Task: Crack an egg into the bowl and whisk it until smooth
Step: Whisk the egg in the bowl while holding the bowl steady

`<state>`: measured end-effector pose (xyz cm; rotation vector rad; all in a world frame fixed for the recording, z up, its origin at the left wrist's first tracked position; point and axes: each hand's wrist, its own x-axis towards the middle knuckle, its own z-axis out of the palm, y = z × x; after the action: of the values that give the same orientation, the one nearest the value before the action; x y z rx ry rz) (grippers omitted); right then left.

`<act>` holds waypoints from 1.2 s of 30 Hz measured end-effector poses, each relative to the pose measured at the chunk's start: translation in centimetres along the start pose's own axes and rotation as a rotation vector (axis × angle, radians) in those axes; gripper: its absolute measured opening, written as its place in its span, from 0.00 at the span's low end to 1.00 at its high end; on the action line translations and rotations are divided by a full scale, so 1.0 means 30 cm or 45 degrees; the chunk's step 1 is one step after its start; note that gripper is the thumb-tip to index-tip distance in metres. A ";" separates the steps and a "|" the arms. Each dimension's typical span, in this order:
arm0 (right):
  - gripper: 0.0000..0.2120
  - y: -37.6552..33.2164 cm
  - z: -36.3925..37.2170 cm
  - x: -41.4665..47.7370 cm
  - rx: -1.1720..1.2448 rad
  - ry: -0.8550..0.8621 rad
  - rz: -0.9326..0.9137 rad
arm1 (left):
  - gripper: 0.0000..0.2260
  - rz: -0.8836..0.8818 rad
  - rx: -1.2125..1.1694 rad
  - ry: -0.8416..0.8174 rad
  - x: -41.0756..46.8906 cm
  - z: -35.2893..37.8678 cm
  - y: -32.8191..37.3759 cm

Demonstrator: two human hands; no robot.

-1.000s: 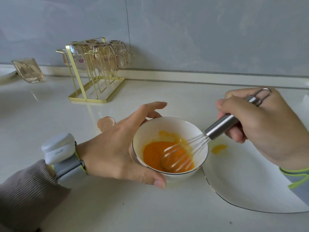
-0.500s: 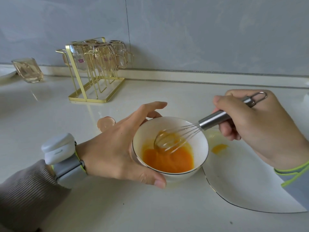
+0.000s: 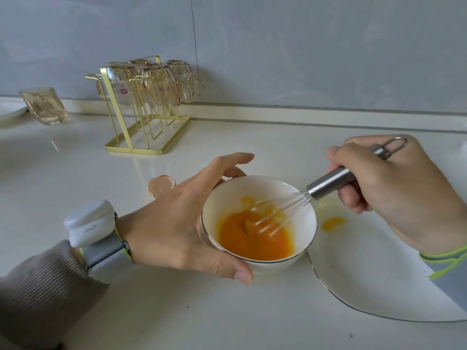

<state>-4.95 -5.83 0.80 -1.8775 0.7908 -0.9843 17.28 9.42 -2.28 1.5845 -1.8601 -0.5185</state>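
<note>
One head-worn wide-angle camera, facing forward and down, close over the countertop [image 3: 75, 173]. Bowl [image 3: 227, 195] sits just below centre; tiled wall [image 3: 303, 46] fills 12 o'clock.

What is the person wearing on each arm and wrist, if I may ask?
The left arm has a ribbed grey-brown knit sleeve and, at the wrist, a white rounded pod on a grey strap edged in lime green. The right wrist carries a grey band with lime-green trim. The left hand and right hand are bare.

White bowl [image 3: 227, 198] upright, orange beaten egg [image 3: 252, 238] inside
</note>
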 end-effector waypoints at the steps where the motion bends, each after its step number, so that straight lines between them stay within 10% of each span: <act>1: 0.19 0.001 -0.001 0.001 0.005 -0.020 0.012 | 0.55 -0.002 0.000 0.000 0.000 0.000 0.000; 36: 0.17 -0.005 0.004 -0.005 -0.008 0.008 0.018 | 0.54 0.029 -0.017 0.013 0.001 -0.001 -0.001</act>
<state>-4.90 -5.59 0.86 -1.8728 0.8104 -0.9802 17.31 9.38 -2.28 1.5527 -1.8614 -0.5109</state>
